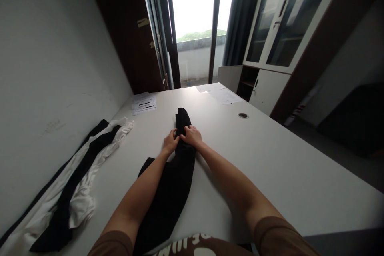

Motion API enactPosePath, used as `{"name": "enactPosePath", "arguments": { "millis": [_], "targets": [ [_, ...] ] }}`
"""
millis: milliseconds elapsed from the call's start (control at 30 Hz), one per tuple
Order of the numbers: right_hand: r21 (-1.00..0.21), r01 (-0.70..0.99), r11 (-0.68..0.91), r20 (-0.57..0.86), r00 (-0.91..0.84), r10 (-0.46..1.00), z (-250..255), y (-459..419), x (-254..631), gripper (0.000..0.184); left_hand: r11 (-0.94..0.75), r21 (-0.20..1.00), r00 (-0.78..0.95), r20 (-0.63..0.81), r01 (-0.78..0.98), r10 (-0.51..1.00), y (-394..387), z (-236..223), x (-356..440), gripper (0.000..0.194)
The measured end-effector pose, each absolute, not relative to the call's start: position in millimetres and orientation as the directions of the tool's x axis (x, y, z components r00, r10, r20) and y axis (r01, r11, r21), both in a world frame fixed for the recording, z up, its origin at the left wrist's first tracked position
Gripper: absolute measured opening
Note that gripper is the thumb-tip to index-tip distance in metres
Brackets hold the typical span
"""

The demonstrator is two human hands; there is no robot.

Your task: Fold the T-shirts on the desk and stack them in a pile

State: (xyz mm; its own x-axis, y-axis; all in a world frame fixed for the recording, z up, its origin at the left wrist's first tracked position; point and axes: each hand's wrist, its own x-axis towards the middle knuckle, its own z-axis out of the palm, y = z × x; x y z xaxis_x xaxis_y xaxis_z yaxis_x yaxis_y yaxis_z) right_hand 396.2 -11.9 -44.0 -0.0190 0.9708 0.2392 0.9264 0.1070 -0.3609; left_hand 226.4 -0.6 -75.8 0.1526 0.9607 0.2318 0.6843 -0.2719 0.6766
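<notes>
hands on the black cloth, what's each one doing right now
Left hand: fingers bent at the left edge of the black cloth; grip can't be told.
Right hand: fingers curled on its right side; grip can't be told.

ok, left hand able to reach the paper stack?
Looks likely, perhaps with a lean: only bare tabletop lies between the left hand and the paper stack, though that hand is on the black garment.
</notes>
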Motion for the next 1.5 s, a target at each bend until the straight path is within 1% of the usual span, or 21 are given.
{"name": "enactPosePath", "arguments": {
  "millis": [33, 100, 233, 300, 367, 433, 467, 533, 600, 633, 667, 733, 833, 900, 967, 1033, 1100, 1167, 1267, 1333, 1500],
  "targets": [
    [-0.357, 0.928, 0.106, 0.238, -0.019, 0.971, -44, -12, 395, 0.028, -0.261, 0.681, 0.136, 0.233, 0.684, 0.963, -1, -76, 227, 0.048],
    [-0.419, 0.905, 0.07, 0.228, 0.03, 0.973, -45, -9, 397, 0.018, -0.225, 0.675, 0.089, 0.23, 0.703, 0.969, -3, -74, 226, 0.044],
    [-0.661, 0.744, -0.101, 0.176, 0.284, 0.942, -49, 4, 424, 0.022, -0.115, 0.658, -0.04, 0.215, 0.744, 0.976, -1, -68, 214, 0.038],
    [-0.737, 0.655, -0.165, 0.149, 0.396, 0.906, -52, 9, 440, 0.024, -0.045, 0.648, -0.119, 0.207, 0.76, 0.971, 0, -64, 202, 0.037],
    [-0.766, 0.619, -0.176, 0.15, 0.438, 0.887, -56, 12, 450, 0.023, 0.022, 0.631, -0.193, 0.205, 0.776, 0.96, 0, -60, 192, 0.037],
    [-0.76, 0.637, -0.131, 0.211, 0.433, 0.877, -58, 11, 452, 0.019, 0.051, 0.611, -0.229, 0.216, 0.79, 0.949, -3, -56, 189, 0.041],
    [-0.748, 0.657, -0.1, 0.262, 0.43, 0.864, -59, 10, 451, 0.017, 0.031, 0.597, -0.219, 0.244, 0.801, 0.945, -6, -54, 190, 0.044],
    [-0.715, 0.699, -0.037, 0.371, 0.423, 0.827, -57, 7, 445, 0.019, -0.098, 0.551, -0.122, 0.347, 0.829, 0.93, -12, -49, 197, 0.051],
    [-0.67, 0.741, 0.032, 0.46, 0.381, 0.802, -53, 4, 440, 0.023, -0.307, 0.454, 0.083, 0.45, 0.836, 0.889, -18, -44, 208, 0.052],
    [-0.644, 0.761, 0.078, 0.493, 0.336, 0.803, -50, 2, 438, 0.023, -0.401, 0.394, 0.2, 0.461, 0.827, 0.865, -20, -42, 213, 0.049],
    [-0.62, 0.774, 0.132, 0.515, 0.273, 0.812, -47, 0, 436, 0.022, -0.459, 0.344, 0.297, 0.431, 0.819, 0.852, -21, -41, 217, 0.044],
    [-0.586, 0.77, 0.251, 0.511, 0.111, 0.852, -43, -2, 431, 0.021, -0.475, 0.284, 0.388, 0.313, 0.833, 0.867, -21, -41, 220, 0.03],
    [-0.565, 0.747, 0.35, 0.366, -0.153, 0.918, -43, -5, 422, 0.019, -0.354, 0.26, 0.302, 0.221, 0.898, 0.927, -19, -45, 215, 0.02],
    [-0.526, 0.779, 0.341, 0.238, -0.251, 0.938, -44, -5, 416, 0.016, -0.266, 0.252, 0.204, 0.247, 0.931, 0.947, -18, -47, 208, 0.024],
    [-0.478, 0.824, 0.304, 0.146, -0.267, 0.953, -44, -6, 411, 0.026, -0.171, 0.243, 0.104, 0.265, 0.955, 0.959, -16, -48, 201, 0.036],
    [-0.44, 0.86, 0.259, 0.091, -0.244, 0.965, -43, -8, 407, 0.042, -0.101, 0.248, 0.037, 0.252, 0.963, 0.967, -14, -49, 195, 0.043],
    [-0.391, 0.89, 0.235, 0.068, -0.227, 0.971, -43, -11, 401, 0.051, -0.058, 0.298, -0.005, 0.207, 0.953, 0.978, -10, -49, 189, 0.039],
    [-0.332, 0.911, 0.243, 0.089, -0.227, 0.97, -44, -15, 395, 0.045, -0.016, 0.388, -0.049, 0.159, 0.922, 0.986, -6, -50, 183, 0.033],
    [-0.314, 0.914, 0.255, 0.136, -0.223, 0.965, -48, -19, 388, 0.023, 0.057, 0.482, -0.134, 0.127, 0.874, 0.983, 2, -53, 175, 0.028],
    [-0.384, 0.898, 0.216, 0.165, -0.163, 0.973, -51, -17, 388, 0.018, 0.091, 0.507, -0.183, 0.134, 0.857, 0.974, 6, -55, 168, 0.024],
    [-0.67, 0.737, 0.09, 0.24, 0.1, 0.965, -53, -2, 406, 0.025, 0.175, 0.629, -0.363, 0.184, 0.758, 0.914, 17, -60, 147, 0.028]
  ]
}}
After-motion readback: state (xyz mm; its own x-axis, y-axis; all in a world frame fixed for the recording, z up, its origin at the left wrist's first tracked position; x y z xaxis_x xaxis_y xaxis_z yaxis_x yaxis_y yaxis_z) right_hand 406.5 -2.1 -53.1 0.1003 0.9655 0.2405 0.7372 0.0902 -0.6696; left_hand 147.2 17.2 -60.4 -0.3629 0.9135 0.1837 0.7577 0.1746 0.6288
